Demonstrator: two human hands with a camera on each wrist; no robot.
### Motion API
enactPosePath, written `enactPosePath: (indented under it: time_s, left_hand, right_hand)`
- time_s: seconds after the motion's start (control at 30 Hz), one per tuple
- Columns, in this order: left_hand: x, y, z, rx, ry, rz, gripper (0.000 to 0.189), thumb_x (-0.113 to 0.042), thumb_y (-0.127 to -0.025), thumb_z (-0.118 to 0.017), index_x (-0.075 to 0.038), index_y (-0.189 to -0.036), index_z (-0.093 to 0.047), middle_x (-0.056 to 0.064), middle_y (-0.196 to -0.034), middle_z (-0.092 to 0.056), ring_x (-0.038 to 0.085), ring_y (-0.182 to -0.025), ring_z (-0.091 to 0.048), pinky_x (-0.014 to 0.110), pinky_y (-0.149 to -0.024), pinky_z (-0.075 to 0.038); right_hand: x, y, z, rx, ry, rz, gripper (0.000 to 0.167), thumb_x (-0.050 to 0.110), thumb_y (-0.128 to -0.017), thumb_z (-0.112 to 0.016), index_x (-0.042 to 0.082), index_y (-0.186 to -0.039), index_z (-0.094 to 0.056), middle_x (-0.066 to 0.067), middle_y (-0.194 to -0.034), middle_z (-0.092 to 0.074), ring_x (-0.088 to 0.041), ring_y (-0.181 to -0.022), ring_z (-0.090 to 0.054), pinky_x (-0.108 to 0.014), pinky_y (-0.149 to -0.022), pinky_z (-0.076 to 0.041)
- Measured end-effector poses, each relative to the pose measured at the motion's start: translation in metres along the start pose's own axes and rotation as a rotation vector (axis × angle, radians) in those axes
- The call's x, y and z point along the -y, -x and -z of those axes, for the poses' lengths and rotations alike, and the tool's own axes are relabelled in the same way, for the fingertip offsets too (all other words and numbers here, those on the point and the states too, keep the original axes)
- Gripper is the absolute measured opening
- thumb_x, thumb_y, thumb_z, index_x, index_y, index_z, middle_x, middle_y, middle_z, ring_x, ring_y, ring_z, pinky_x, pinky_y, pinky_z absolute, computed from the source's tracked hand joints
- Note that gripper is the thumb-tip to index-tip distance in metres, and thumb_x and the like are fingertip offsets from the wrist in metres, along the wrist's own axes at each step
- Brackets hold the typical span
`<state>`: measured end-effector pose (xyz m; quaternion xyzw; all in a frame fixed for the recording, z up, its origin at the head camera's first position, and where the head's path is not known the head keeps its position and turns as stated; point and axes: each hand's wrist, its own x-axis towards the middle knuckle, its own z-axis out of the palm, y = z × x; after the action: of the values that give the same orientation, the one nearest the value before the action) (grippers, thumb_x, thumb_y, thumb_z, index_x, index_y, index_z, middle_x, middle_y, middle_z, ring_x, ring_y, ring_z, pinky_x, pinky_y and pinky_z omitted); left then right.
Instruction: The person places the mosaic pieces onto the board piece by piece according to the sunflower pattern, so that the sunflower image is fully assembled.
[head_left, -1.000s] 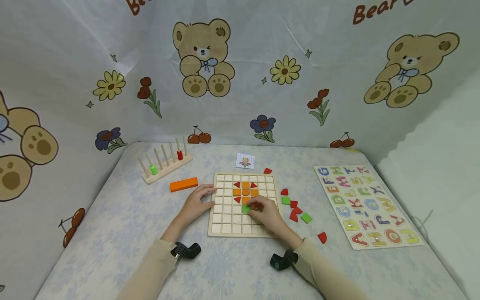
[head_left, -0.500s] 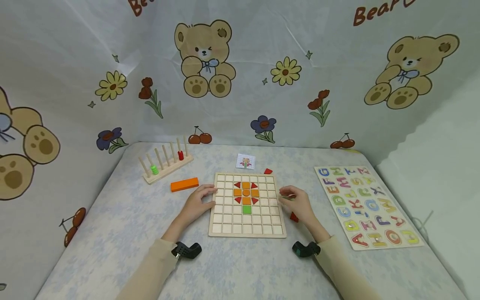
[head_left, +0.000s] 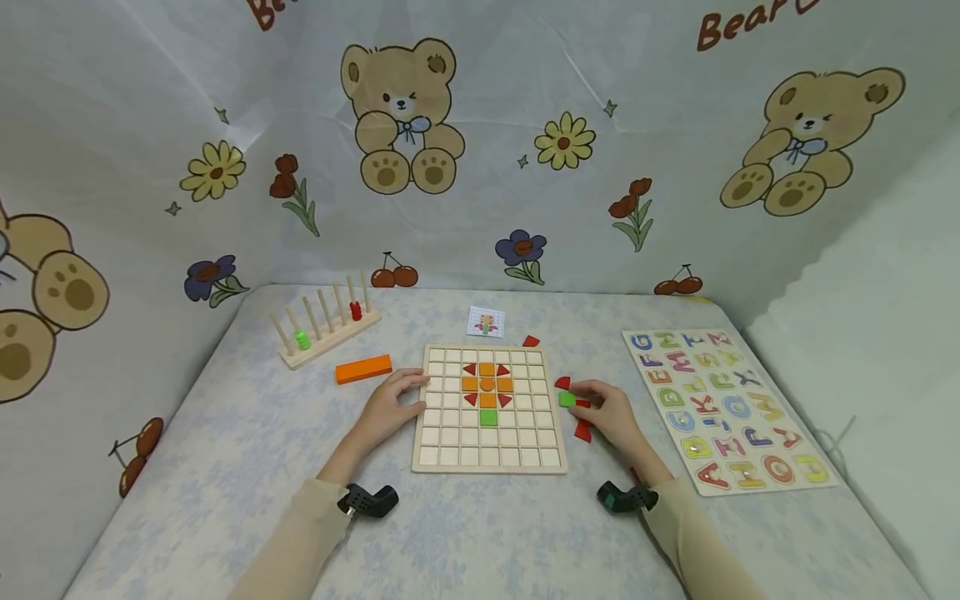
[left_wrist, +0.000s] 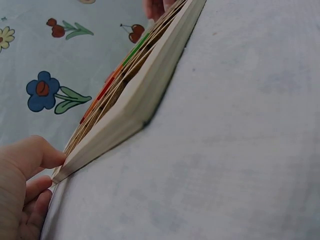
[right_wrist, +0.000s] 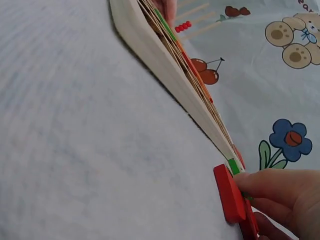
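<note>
My left hand (head_left: 386, 412) rests against the left edge of a wooden grid board (head_left: 435, 437). Its fingers are loosely bent, thumb and fingertips touching the frame; in the left wrist view the thumb lies at the edge. Orange squares, an orange round piece (head_left: 487, 384) and red wedges sit in the cells, with one green square (head_left: 488, 417) below them. Right of the board, my right hand (head_left: 611, 412) pinches another green square tile (head_left: 567, 400) at table level, partly hidden by the thumb. Red wedges (head_left: 582, 431) lie around and beneath those fingers; others are hidden.
A pattern card (head_left: 486, 322) and a red wedge (head_left: 531, 341) lie behind the board. To the left are an orange box (head_left: 363, 369) and a peg stand (head_left: 333, 343) with beads. An alphabet puzzle (head_left: 723, 417) lies at the right. A patterned cloth hangs behind.
My right hand has left the board, where a red wedge now fills the cell at the lower right of the orange pieces, and has moved right to the loose tiles. The left hand stays put.
</note>
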<state>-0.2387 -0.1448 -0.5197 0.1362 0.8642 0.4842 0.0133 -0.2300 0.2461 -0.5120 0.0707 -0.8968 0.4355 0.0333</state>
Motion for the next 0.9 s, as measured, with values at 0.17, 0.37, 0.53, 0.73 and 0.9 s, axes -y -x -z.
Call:
enactPosePath:
  time_s: [0.17, 0.37, 0.53, 0.73, 0.9]
  left_hand:
    - [0.001, 0.001, -0.001, -0.016, -0.010, -0.025, 0.041, -0.014, -0.086, -0.068, -0.010, -0.126, -0.062, 0.008, -0.139, -0.051, 0.029, -0.126, -0.050, 0.048, -0.102, -0.043]
    - [-0.001, 0.000, 0.001, 0.006, 0.013, 0.004, 0.042, -0.015, -0.086, -0.069, -0.012, -0.128, -0.061, 0.007, -0.141, -0.050, 0.027, -0.130, -0.047, 0.047, -0.106, -0.041]
    - [0.000, 0.001, 0.002, 0.015, 0.016, 0.006, 0.042, -0.016, -0.087, -0.068, -0.012, -0.129, -0.060, 0.006, -0.142, -0.049, 0.027, -0.130, -0.047, 0.046, -0.107, -0.041]
    - [0.001, 0.000, 0.001, 0.015, 0.010, 0.003, 0.043, -0.017, -0.087, -0.068, -0.011, -0.129, -0.060, 0.006, -0.142, -0.048, 0.027, -0.130, -0.047, 0.047, -0.106, -0.041]
    - [0.001, -0.001, 0.002, 0.009, 0.016, -0.001, 0.043, -0.015, -0.086, -0.069, -0.011, -0.128, -0.061, 0.006, -0.141, -0.049, 0.027, -0.129, -0.048, 0.046, -0.106, -0.041]
  right_hand:
    - [0.010, 0.002, -0.002, -0.019, -0.063, -0.003, 0.031, 0.014, -0.082, -0.074, 0.004, -0.111, -0.068, -0.016, -0.107, -0.067, -0.028, -0.096, -0.060, -0.019, -0.077, -0.049]
    - [0.053, 0.012, -0.020, 0.001, -0.109, 0.034, 0.028, 0.006, -0.081, -0.074, -0.001, -0.107, -0.068, -0.018, -0.103, -0.067, -0.032, -0.093, -0.060, -0.029, -0.077, -0.051]
    - [0.088, 0.028, -0.051, 0.110, -0.159, 0.055, 0.025, 0.003, -0.079, -0.074, 0.000, -0.104, -0.068, -0.016, -0.100, -0.067, -0.032, -0.090, -0.059, -0.030, -0.078, -0.051]
    - [0.092, 0.033, -0.082, 0.174, -0.171, 0.185, 0.024, 0.005, -0.077, -0.076, 0.005, -0.100, -0.070, -0.009, -0.097, -0.068, -0.017, -0.085, -0.058, -0.019, -0.073, -0.048]
    - [0.090, 0.035, -0.089, 0.131, -0.132, 0.213, 0.023, 0.003, -0.075, -0.077, 0.005, -0.097, -0.070, -0.006, -0.095, -0.067, -0.012, -0.082, -0.055, -0.017, -0.070, -0.047]
